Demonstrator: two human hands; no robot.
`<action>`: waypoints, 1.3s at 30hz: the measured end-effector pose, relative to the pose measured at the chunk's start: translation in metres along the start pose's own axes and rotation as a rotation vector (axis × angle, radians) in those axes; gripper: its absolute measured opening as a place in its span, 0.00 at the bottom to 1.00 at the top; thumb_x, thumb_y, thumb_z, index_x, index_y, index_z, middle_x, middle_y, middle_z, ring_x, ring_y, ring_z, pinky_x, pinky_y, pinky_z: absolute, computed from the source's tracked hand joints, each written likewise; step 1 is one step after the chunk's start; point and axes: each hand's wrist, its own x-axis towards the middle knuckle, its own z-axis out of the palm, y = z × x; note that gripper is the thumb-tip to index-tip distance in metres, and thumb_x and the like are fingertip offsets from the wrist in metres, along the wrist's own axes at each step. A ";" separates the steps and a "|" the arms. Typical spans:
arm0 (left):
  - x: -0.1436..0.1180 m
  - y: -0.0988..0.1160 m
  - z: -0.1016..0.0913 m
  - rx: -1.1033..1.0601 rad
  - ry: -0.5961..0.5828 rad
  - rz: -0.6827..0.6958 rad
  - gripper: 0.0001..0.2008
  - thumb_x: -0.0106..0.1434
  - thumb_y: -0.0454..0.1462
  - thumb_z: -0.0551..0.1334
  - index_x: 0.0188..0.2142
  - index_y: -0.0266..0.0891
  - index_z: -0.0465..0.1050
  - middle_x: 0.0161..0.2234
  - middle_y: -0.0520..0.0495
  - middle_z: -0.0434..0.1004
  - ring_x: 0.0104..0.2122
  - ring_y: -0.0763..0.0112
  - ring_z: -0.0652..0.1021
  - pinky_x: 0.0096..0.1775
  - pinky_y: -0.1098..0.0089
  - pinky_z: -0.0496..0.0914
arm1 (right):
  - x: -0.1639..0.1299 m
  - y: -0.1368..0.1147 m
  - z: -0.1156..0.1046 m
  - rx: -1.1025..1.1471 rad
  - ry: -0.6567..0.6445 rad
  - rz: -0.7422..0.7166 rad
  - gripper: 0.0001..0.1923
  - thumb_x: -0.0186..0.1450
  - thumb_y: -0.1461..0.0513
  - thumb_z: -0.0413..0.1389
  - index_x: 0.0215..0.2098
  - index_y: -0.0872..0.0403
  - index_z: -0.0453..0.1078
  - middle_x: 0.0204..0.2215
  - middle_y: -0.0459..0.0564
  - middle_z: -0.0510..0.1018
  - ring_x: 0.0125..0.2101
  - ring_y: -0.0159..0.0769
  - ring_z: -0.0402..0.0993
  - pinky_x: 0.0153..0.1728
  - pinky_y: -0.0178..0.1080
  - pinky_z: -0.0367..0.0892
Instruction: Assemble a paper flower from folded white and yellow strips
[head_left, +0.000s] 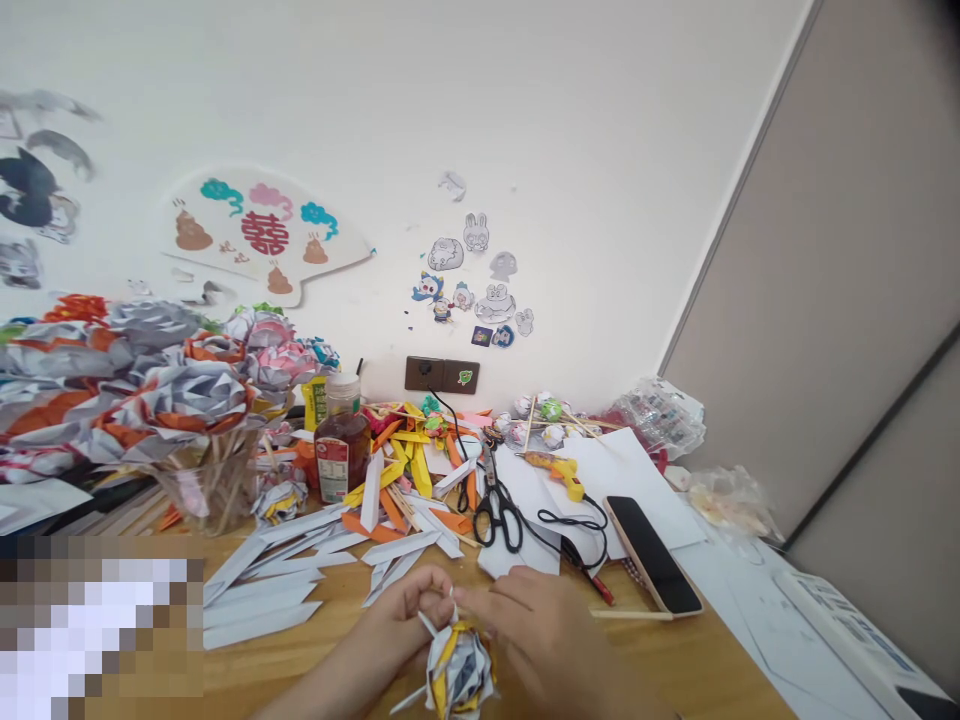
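Paper flower (459,670): near edge of table (697,670), centre, betw. both hands. Left hand (401,610) & right hand (536,625) pinch its top, fingers closed; grip partly hidden, prob. fingertips only.

The crumpled paper flower (459,672), white, grey and yellow, sits upright between my hands, low over the wooden surface (315,660).

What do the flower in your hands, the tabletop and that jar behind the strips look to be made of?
Flower: folded printed paper, matte, with sharp creases and white, yellow and grey faces; both hands grip it.
Tabletop: looks like wood or a wood-look laminate, with a smooth tan surface of low sheen.
Jar: clear glass or plastic, I cannot tell which; brown contents show through, and it has a paper label.
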 end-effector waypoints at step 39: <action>0.003 -0.011 -0.003 0.037 0.004 -0.069 0.25 0.42 0.53 0.72 0.25 0.40 0.63 0.14 0.63 0.64 0.14 0.82 0.59 0.19 0.76 0.47 | -0.010 0.003 0.014 -0.211 -0.028 -0.220 0.15 0.69 0.67 0.43 0.28 0.54 0.67 0.20 0.46 0.73 0.17 0.33 0.64 0.16 0.37 0.52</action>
